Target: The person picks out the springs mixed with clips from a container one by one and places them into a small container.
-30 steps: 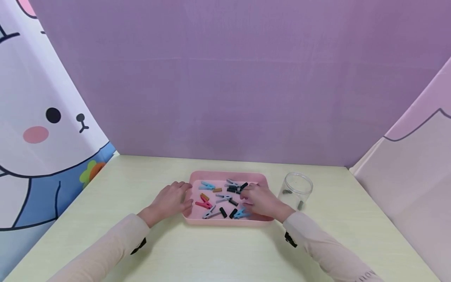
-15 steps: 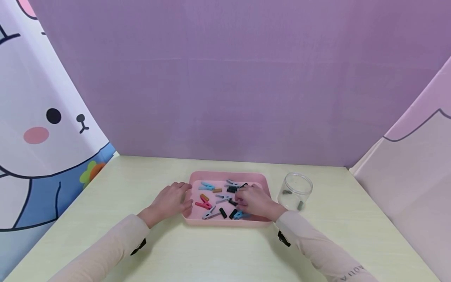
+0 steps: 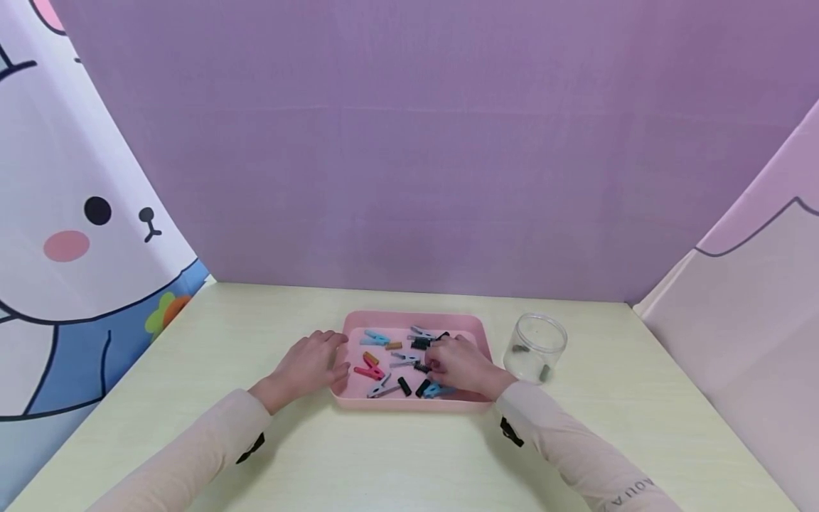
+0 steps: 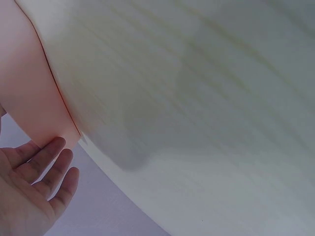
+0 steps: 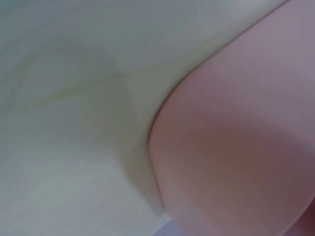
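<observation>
A pink tray [image 3: 416,404] holds clothespins and small black and brown pieces. My left hand [image 3: 309,363] is at the tray's left rim; in the left wrist view its loosely bent fingers [image 4: 51,172] lie by the outer wall. Over the tray's right half, my right hand [image 3: 462,366] reaches down, fingertips right at a ridged black piece [image 3: 421,368]. I cannot tell whether they pinch it. Near that hand lie a grey clothespin [image 3: 404,359], a blue clothespin [image 3: 436,390] and a black piece [image 3: 423,387]. The right wrist view shows the tray's outer wall [image 5: 221,147].
A clear open jar [image 3: 536,348] with a few dark pieces inside stands right of the tray, near my right forearm. A red clothespin [image 3: 370,368] and another blue clothespin [image 3: 376,338] lie in the tray's left half. A purple curtain [image 3: 409,156] hangs behind the table.
My right hand has moved left across the tray, from near the dark pieces at the back toward the ridged black piece. The left hand stays at the rim.
</observation>
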The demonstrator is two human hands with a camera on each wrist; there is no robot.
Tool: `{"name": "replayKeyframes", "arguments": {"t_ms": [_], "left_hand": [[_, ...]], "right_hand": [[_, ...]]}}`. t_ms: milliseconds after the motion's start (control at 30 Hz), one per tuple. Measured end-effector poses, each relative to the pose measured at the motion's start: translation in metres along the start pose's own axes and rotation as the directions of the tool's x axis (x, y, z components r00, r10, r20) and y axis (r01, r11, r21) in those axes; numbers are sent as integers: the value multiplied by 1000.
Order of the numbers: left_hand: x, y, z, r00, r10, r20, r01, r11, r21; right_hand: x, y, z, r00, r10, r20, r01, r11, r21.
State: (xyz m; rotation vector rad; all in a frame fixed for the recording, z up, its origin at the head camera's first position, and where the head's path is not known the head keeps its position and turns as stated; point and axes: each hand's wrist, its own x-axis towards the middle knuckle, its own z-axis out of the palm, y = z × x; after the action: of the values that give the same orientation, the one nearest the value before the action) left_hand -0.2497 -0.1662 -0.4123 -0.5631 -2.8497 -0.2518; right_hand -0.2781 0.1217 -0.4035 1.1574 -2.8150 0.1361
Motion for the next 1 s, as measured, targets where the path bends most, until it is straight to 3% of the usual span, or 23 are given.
{"name": "replayKeyframes", "arguments": {"t_ms": [633,1000], "left_hand": [[1,0,0,1000,-13,14,13,1000,-7],[1,1,-1,1000,-16,15,16,1000,-10]], "right_hand": [[1,0,3,1000,-1,-19,0,999,-40],[0,0,4,997,-28,-72,26,999,-34]]}}
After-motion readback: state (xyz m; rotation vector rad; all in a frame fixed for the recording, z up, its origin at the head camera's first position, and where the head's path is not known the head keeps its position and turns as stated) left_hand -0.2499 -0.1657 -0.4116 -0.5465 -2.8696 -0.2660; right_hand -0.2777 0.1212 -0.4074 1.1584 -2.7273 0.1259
